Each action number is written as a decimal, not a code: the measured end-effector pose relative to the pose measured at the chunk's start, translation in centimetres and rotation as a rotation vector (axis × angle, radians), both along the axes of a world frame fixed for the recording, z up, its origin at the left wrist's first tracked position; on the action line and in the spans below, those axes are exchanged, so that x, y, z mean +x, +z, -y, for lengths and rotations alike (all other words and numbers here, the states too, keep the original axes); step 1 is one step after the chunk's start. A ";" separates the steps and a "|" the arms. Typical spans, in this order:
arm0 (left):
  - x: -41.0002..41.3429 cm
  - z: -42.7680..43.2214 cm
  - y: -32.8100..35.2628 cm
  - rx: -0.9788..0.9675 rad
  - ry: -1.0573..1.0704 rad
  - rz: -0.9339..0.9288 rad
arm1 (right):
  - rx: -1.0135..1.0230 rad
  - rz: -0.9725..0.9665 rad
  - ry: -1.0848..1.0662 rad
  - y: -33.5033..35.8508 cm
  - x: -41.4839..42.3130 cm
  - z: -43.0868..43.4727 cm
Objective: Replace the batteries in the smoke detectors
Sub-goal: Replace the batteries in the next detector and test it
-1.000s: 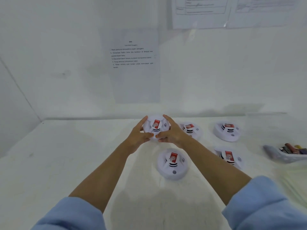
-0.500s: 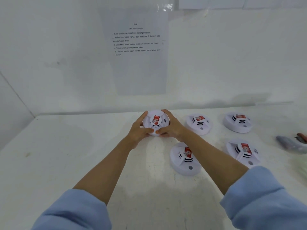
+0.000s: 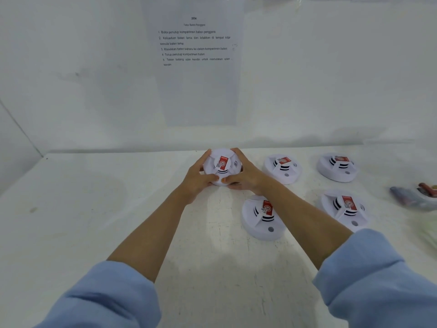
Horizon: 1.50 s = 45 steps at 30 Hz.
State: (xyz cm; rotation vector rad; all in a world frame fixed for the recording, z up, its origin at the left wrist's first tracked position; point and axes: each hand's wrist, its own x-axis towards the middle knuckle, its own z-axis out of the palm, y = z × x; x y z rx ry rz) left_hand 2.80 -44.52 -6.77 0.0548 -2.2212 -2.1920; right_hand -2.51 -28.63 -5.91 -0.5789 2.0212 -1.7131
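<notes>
Round white plastic smoke detector (image 3: 222, 165) with a red label is gripped at the far middle of the white table (image 3: 94, 209). Left hand (image 3: 197, 177) is curled round its left rim, right hand (image 3: 246, 176) round its right rim, thumbs meeting at the near edge. To the right lie rear-left detector (image 3: 282, 168), rear-right detector (image 3: 337, 166), near-left detector (image 3: 261, 217) and near-right detector (image 3: 344, 209), well apart. A blurred grey tray (image 3: 411, 197) sits at the right edge; a printed sheet (image 3: 194, 67) is fixed on the wall behind

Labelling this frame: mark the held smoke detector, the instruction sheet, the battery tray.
held smoke detector (image 3: 223, 162), head view, red label.
instruction sheet (image 3: 194, 49), head view, printed lines.
battery tray (image 3: 405, 197), head view, left wall.
</notes>
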 end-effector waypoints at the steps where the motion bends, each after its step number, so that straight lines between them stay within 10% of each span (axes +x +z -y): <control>1: 0.0 0.0 0.0 -0.002 -0.001 0.002 | 0.002 0.000 0.002 -0.1 -0.1 0.0; 45: 0.3 0.6 -0.8 0.048 -0.073 -0.041 | -0.022 0.173 0.075 0.2 -0.3 -1.6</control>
